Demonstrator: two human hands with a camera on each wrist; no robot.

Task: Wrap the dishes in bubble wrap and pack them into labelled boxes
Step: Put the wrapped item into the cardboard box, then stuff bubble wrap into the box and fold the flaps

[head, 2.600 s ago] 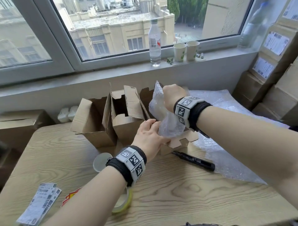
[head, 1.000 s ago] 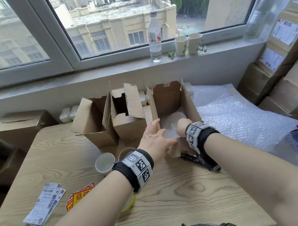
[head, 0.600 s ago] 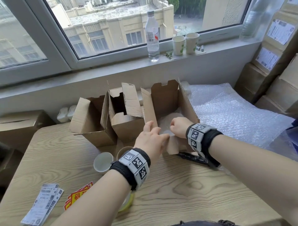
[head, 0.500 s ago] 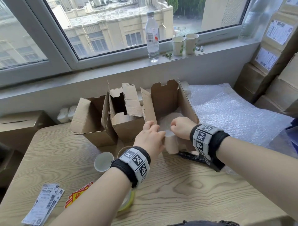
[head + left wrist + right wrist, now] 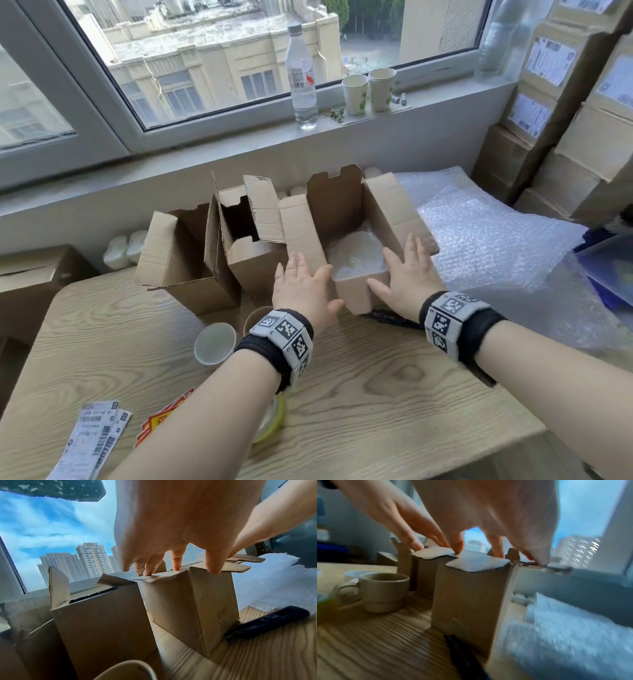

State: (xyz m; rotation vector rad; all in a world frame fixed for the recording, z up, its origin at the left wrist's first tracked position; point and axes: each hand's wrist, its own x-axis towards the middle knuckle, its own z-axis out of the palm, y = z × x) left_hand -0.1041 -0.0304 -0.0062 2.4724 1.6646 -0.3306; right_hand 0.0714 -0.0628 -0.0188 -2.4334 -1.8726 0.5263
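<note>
An open cardboard box [image 5: 356,298] stands on the wooden table [image 5: 394,394] with a bubble-wrapped dish [image 5: 356,253] lying inside it. My left hand [image 5: 301,284] lies flat with straight fingers on the box's left flap [image 5: 301,229]. On the other side my right hand [image 5: 407,270] rests on the right flap [image 5: 394,205], fingers straight. In the left wrist view the left hand [image 5: 171,540] touches the top of the box [image 5: 188,601] with its fingertips. The right wrist view, blurred, has the right hand [image 5: 488,513] on the flaps of the same box [image 5: 471,595].
Two more open boxes [image 5: 253,246] [image 5: 181,260] stand to the left. A white cup [image 5: 215,342], a beige mug [image 5: 385,589], a black marker [image 5: 267,623], a tape roll [image 5: 270,421], labels [image 5: 92,442] and stickers [image 5: 161,418] lie near. A bubble wrap sheet [image 5: 479,240] covers the right; stacked cartons [image 5: 565,137] stand beyond.
My right hand lowered the wrapped dish into the box and let it go. Both hands then left the front flap and now lie spread on the side flaps.
</note>
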